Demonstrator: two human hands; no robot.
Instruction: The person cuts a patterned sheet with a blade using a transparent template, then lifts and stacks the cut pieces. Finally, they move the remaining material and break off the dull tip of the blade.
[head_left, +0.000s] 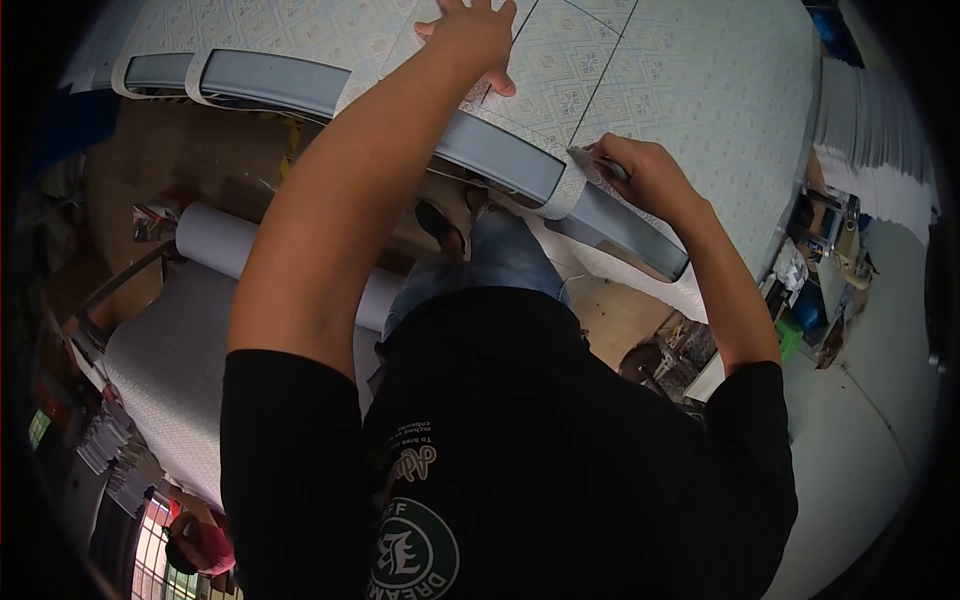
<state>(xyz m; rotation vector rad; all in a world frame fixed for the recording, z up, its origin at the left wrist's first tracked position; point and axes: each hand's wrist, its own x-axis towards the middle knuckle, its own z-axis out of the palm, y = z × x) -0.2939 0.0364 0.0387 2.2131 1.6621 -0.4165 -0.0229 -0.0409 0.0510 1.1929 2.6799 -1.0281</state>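
My left hand lies with its fingers spread on a pale patterned sheet that covers the worktop. Closed around a small knife, my right hand is at the near edge of the sheet. The knife's pale tip sits beside a dark straight line running away across the sheet. Most of the blade is too small to make out. Narrow pale strips of the sheet, one of them a hanging strip, fold over the grey table edge near my right hand.
To the lower left, a large roll of pale material lies near a pale patterned sheet. A tall stack of sheets stands on the right, above cluttered shelves. Another person is at the lower left.
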